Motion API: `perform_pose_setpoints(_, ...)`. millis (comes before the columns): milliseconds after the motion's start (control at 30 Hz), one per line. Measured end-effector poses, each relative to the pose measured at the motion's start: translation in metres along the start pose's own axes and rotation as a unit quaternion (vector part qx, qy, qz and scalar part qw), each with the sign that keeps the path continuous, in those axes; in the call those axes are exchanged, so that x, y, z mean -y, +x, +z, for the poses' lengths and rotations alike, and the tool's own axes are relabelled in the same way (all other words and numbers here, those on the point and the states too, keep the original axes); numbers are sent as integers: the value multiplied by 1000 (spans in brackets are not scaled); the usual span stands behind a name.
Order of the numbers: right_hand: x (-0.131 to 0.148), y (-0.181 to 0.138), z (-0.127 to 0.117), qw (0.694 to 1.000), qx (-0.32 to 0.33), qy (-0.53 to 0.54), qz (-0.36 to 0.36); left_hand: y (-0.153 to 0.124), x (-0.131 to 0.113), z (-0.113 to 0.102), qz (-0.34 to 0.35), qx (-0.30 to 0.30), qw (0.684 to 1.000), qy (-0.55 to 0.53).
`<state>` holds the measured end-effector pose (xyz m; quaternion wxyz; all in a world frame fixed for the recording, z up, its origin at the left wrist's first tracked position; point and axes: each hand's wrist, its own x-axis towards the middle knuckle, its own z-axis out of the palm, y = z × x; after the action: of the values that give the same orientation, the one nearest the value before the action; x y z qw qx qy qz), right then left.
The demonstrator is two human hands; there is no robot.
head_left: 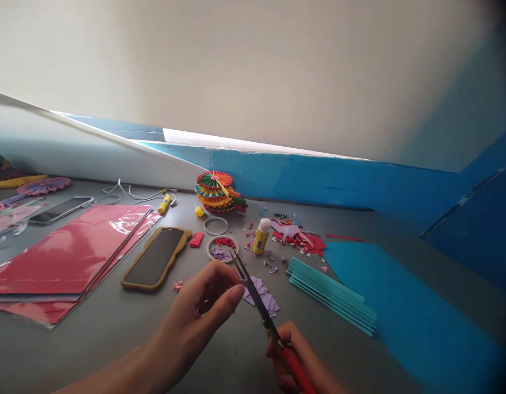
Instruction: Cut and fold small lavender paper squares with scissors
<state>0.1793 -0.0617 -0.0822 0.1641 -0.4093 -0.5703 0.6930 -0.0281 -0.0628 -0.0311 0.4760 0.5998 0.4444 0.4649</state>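
My right hand (291, 355) grips a pair of scissors (259, 301) by its red handles, the blades pointing up and away, slightly parted at the tips. Close to the blades, my left hand (199, 317) pinches a small pale piece of paper (243, 279), mostly hidden by the fingertips. Several lilac paper pieces (267, 301) lie on the table just beyond the scissors. A white tape ring (209, 254) behind my left hand holds small red and lilac scraps. An upright glue stick (261, 238) stands to the right of the ring.
A phone in a brown case (154, 260) and red paper packs (68, 251) lie left. Folded teal strips (330, 295) and a blue sheet (408, 306) are right. Behind are a folded-paper ornament (215, 191), another tape ring (215, 225) and red scraps (306, 241).
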Motion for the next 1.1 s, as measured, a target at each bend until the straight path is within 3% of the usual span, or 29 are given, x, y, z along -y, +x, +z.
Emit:
perform_pose_setpoints(200, 23, -11, 5, 998, -25, -23, 60, 1, -5, 1, -29, 18, 999, -41)
perform_pose_setpoints(400, 22, -15, -6, 996, -24, -83, -1, 5, -18, -5, -84, 39, 995, -46)
perform_pose_setpoints(633, 33, -18, -14, 996, -25, -79, 20, 12, -16, -12, -140, 68, 986, -60)
perform_pose_setpoints(833, 33, -25, -9, 995, -33, -90, -33, 15, -20, -14, -160, 79, 982, -68)
perform_pose_setpoints(967, 24, -13, -10, 997, -73, -18, -32, 17, -20, -18, -104, 70, 992, 12)
perform_pose_setpoints(1033, 24, -8, -13, 993, -111, 11, -37, 22, -14, -26, -16, 41, 991, 124)
perform_pose_setpoints(1100, 28, -7, -16, 988, -143, 7, -51, 29, -4, -39, 94, 9, 952, 291)
